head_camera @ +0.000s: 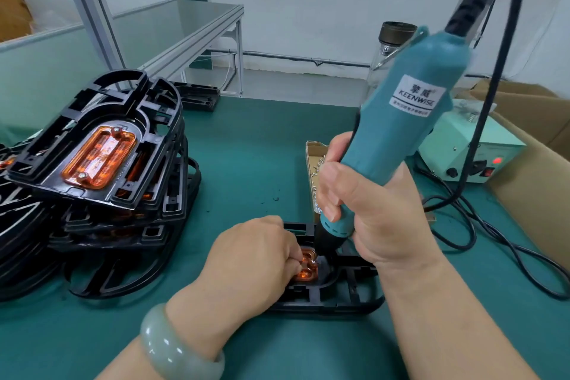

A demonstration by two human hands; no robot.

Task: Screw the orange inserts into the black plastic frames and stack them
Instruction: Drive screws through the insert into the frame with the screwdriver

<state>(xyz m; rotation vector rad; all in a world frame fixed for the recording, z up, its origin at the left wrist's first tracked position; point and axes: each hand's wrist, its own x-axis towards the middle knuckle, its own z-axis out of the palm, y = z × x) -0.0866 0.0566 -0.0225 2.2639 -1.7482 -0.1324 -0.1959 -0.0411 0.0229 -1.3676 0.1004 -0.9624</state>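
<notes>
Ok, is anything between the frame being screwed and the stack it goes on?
Nothing visible. Only green mat lies between the frame and the stack, whose tilted top frame has nothing on it.

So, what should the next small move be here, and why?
Probably press the screwdriver straight down and run it. The right hand grips it with its nose down at the insert in the frame, and the left hand holds that insert in place. What sits under the bit is hidden, so this is a guess.
</notes>
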